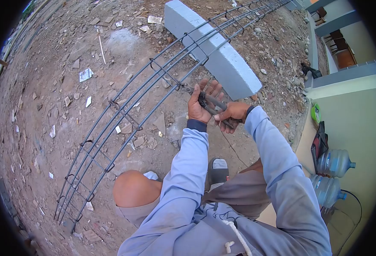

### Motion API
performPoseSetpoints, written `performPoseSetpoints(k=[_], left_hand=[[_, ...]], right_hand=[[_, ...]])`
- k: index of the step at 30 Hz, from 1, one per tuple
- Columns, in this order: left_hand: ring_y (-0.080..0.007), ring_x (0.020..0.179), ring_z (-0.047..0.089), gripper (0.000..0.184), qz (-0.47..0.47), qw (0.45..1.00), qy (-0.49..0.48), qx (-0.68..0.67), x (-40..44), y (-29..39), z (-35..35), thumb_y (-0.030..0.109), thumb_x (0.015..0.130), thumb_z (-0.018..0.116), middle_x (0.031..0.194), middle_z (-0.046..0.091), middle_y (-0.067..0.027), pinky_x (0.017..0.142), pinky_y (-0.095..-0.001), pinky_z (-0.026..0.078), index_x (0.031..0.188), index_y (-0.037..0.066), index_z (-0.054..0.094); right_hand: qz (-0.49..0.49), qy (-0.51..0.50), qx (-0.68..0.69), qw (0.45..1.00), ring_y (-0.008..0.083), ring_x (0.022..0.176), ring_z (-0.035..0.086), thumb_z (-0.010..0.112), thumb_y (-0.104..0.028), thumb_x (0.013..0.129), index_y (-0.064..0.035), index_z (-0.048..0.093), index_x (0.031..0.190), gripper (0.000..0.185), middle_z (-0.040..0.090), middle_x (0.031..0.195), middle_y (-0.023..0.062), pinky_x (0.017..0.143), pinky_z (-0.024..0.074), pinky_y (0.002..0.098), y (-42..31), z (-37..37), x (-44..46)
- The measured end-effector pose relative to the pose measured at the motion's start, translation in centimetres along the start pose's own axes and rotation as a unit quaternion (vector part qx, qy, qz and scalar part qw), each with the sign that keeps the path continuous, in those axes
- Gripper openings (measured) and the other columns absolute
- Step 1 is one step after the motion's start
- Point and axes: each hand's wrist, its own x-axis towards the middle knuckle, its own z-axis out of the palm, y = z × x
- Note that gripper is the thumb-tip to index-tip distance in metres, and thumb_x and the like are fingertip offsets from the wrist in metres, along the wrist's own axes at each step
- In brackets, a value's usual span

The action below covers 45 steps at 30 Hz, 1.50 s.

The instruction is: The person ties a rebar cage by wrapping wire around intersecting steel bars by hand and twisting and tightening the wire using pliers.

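Observation:
A long cage of steel bars (124, 109) with wire stirrups runs from the lower left to the top right. Beside its near bar, my left hand (200, 106) has its fingers spread, palm up, against a dark pincer-like tool. My right hand (232, 113) is wrapped round the handles of the pincers (211, 102). The tool's head reaches a stirrup corner at the near bar. A thin wire (230, 145) hangs below my hands. Under the cage lies a pale grey block (226, 59).
Rubble and paper scraps lie over the dirt ground (77, 128). At the right are a low wall (350, 106), large clear water bottles (333, 163), a green bowl (316, 112) and a dark red bag (320, 143). My knees and a sandalled foot are below.

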Motion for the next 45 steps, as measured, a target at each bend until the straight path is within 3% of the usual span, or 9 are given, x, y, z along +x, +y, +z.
performPoseSetpoints(k=[4,11,17,29,30,34,38,40,45], left_hand=[[-0.0203,0.092,0.06,0.027,0.032,0.998,0.033,-0.032,1.9,-0.8,-1.5,0.04,0.09,0.056,0.088,0.062,-0.001,0.083,-0.0469,0.048,0.097,0.015,0.058],[-0.0181,0.077,0.057,0.027,0.028,0.966,0.253,0.033,2.9,-0.7,1.2,0.042,0.091,0.054,0.076,0.056,0.0018,0.072,-0.0402,0.046,0.088,0.014,0.056],[-0.017,0.066,0.052,0.035,0.086,0.949,0.288,0.089,3.4,-1.3,1.0,0.044,0.09,0.054,0.067,0.05,-0.0002,0.063,-0.0335,0.042,0.081,0.01,0.053],[-0.0163,0.064,0.052,0.05,0.094,0.94,0.255,0.207,1.8,-0.9,-1.2,0.056,0.081,0.062,0.068,0.05,-0.002,0.062,-0.0326,0.044,0.088,0.007,0.055],[-0.0171,0.067,0.055,0.05,0.096,0.953,0.224,0.181,1.6,-0.9,-1.8,0.056,0.081,0.062,0.071,0.054,-0.0028,0.066,-0.0334,0.046,0.091,0.007,0.056],[-0.021,0.092,0.062,0.033,-0.003,0.999,0.042,0.02,-0.3,-0.1,0.3,0.045,0.087,0.058,0.097,0.065,-0.004,0.088,-0.0464,0.046,0.1,0.015,0.058],[-0.0198,0.078,0.061,0.025,0.026,0.999,-0.01,-0.029,1.0,-0.2,-1.7,0.038,0.09,0.055,0.078,0.061,-0.0014,0.082,-0.0446,0.049,0.09,0.013,0.059],[-0.0189,0.072,0.058,0.026,0.034,0.996,0.08,0.026,1.1,-0.3,-0.9,0.038,0.091,0.054,0.073,0.057,-0.0007,0.078,-0.0436,0.048,0.084,0.013,0.055],[-0.0173,0.059,0.048,0.031,0.056,0.96,0.257,0.096,2.1,-0.7,1.0,0.038,0.095,0.047,0.064,0.048,-0.0007,0.066,-0.0409,0.044,0.077,0.013,0.045]], right_hand=[[-0.122,0.301,-0.424,0.845,0.0289,0.081,0.064,0.072,-0.038,0.075,0.002,0.058,0.104,0.052,0.063,0.083,0.0141,0.07,0.0515,0.0431,0.4,0.6,-0.2],[-0.164,0.635,-0.462,0.597,0.035,0.105,0.052,0.073,-0.022,0.068,0.0002,0.045,0.122,0.065,0.055,0.108,0.0187,0.093,0.0387,0.0447,2.4,6.0,0.4],[-0.148,0.489,-0.371,0.776,0.0403,0.1,0.056,0.06,-0.008,0.07,0.0007,0.049,0.104,0.037,0.058,0.102,0.0239,0.085,0.0443,0.0462,3.1,3.4,1.6],[-0.144,0.314,-0.272,0.898,0.0369,0.079,0.063,0.067,-0.036,0.076,0.0027,0.061,0.089,0.042,0.064,0.087,0.0245,0.071,0.05,0.0445,3.4,2.1,2.6],[-0.092,0.216,-0.152,0.96,0.0234,0.055,0.06,0.068,-0.035,0.079,0.0001,0.059,0.082,0.036,0.061,0.066,0.0133,0.05,0.0476,0.0353,3.4,1.4,2.8],[-0.051,-0.077,0.083,0.992,0.0193,0.054,0.059,0.068,-0.041,0.08,-0.0032,0.06,0.081,0.038,0.06,0.067,0.0074,0.049,0.0476,0.0342,2.7,-0.6,1.2],[-0.074,0.063,-0.091,0.991,0.0241,0.062,0.062,0.07,-0.039,0.077,-0.0018,0.06,0.083,0.039,0.06,0.067,0.0104,0.056,0.0494,0.0381,1.6,-0.5,-0.3],[-0.133,0.257,-0.371,0.883,0.0273,0.072,0.064,0.07,-0.036,0.075,-0.0006,0.059,0.088,0.039,0.062,0.074,0.0136,0.062,0.0504,0.0413,1.6,-0.1,-0.6],[-0.15,0.494,-0.384,0.765,0.0346,0.097,0.059,0.063,-0.021,0.073,0.0018,0.051,0.107,0.043,0.059,0.103,0.0215,0.082,0.0482,0.0438,3.4,5.2,0.0]])
